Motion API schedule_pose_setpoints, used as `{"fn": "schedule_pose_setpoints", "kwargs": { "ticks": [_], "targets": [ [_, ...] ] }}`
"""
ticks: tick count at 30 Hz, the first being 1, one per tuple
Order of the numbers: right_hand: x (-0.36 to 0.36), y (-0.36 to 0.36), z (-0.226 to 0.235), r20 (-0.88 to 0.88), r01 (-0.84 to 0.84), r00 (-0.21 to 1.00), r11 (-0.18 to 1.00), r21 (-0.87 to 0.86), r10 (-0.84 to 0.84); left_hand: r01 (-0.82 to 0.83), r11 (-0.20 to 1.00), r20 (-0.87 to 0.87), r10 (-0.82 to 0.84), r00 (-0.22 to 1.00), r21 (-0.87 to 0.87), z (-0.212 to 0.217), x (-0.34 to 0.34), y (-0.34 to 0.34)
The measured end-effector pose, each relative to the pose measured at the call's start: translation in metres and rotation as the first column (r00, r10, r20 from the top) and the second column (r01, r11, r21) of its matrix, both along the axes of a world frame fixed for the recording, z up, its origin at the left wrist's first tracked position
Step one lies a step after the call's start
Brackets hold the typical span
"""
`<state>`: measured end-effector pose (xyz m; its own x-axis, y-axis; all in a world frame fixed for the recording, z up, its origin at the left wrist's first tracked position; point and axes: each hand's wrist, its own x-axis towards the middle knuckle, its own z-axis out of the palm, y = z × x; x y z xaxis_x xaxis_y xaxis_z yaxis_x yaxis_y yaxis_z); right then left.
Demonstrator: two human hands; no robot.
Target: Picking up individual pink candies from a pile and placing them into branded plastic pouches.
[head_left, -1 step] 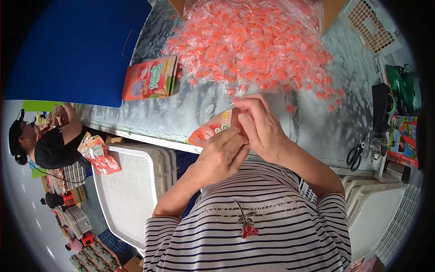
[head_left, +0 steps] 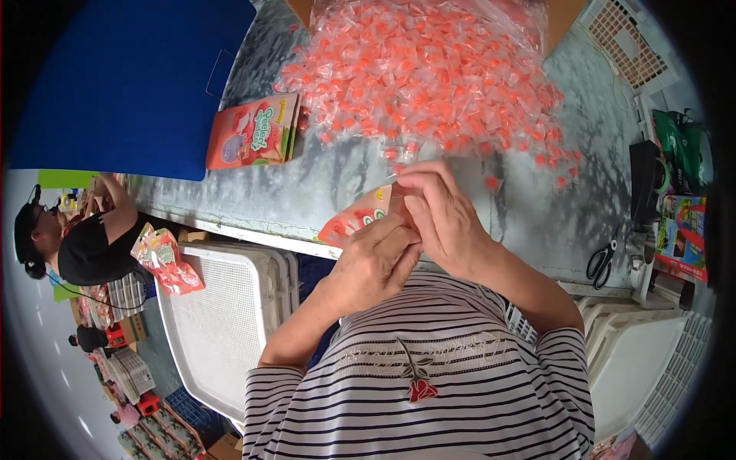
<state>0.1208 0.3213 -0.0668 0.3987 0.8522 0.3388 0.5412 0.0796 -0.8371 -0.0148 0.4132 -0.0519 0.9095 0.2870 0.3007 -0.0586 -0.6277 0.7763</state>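
Observation:
My left hand (head_left: 376, 257) is closed on a red and pink pouch (head_left: 356, 218) held at the table's near edge. My right hand (head_left: 445, 218) curls over the pouch's upper end, thumb and fingers bent inward. What lies inside its grip is hidden; a bit of reddish wrapper shows by the fingertips. Beyond the hands spreads a large heap of clear-wrapped red candies (head_left: 429, 77), with a few loose ones at its near edge. A stack of flat printed pouches (head_left: 249, 134) lies left of the heap.
A blue panel (head_left: 123, 84) borders the table on the left. Below it, a filled pouch (head_left: 167, 261) rests on stacked white trays (head_left: 215, 322). Black-handled scissors (head_left: 601, 264) lie at the right. More trays (head_left: 636, 368) stand lower right. A co-worker (head_left: 92, 238) sits at far left.

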Motion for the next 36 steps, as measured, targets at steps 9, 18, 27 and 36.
{"fn": "schedule_pose_setpoints", "kwargs": {
  "ticks": [9, 18, 27, 36],
  "targets": [
    [0.004, -0.026, -0.003, -0.101, -0.112, 0.988, 0.993, 0.047, 0.116, 0.063, 0.992, -0.1, -0.052, 0.994, 0.111, 0.012, -0.01, 0.004],
    [0.085, 0.013, -0.102, 0.377, 0.226, 0.909, 0.969, -0.095, -0.175, -0.214, 0.973, -0.089, 0.222, 0.971, 0.092, 0.026, -0.032, 0.025],
    [0.069, -0.029, -0.106, 0.095, 0.19, 0.978, 0.98, -0.067, -0.183, -0.361, 0.931, -0.047, 0.364, 0.93, 0.052, 0.016, -0.049, 0.037],
    [0.069, -0.063, -0.106, -0.056, 0.356, 0.928, 0.921, -0.16, -0.368, -0.351, 0.936, -0.075, 0.351, 0.933, 0.023, 0.016, -0.042, 0.038]
  ]
}}
